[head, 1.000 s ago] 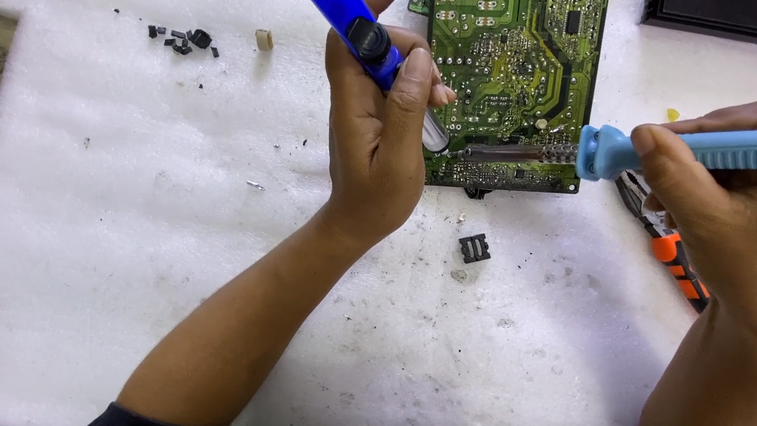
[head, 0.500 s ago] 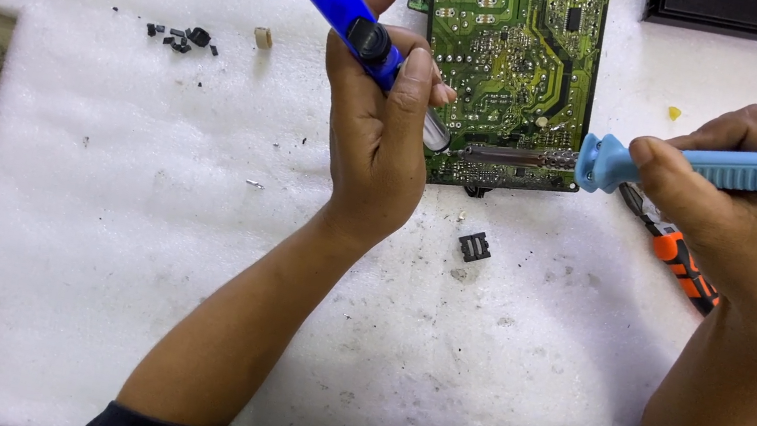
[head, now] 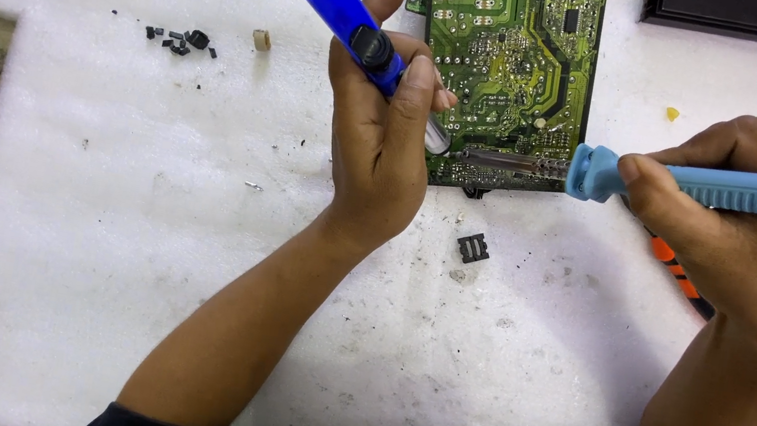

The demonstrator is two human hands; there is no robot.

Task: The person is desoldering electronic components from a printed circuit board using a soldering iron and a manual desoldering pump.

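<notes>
Green circuit board (head: 507,71) is mid-desoldering: the left hand (head: 381,132) is gripping a blue solder sucker (head: 357,27), the right hand (head: 752,222) is pressing a soldering iron (head: 707,186) against its near edge, freed black parts (head: 181,40) lying far left

Circuit board (head: 507,71) on foam sheet (head: 92,229)

Pretty bright feed on my end, even light from overhead. The white foam sheet (head: 73,225) is close to blowing out near the top, though I can still see its grain. Soft grey shadows sit under both forearms near the bottom edge. The circuit board (head: 512,72) is sharp, no motion blur, no real bending at the edges.
</notes>
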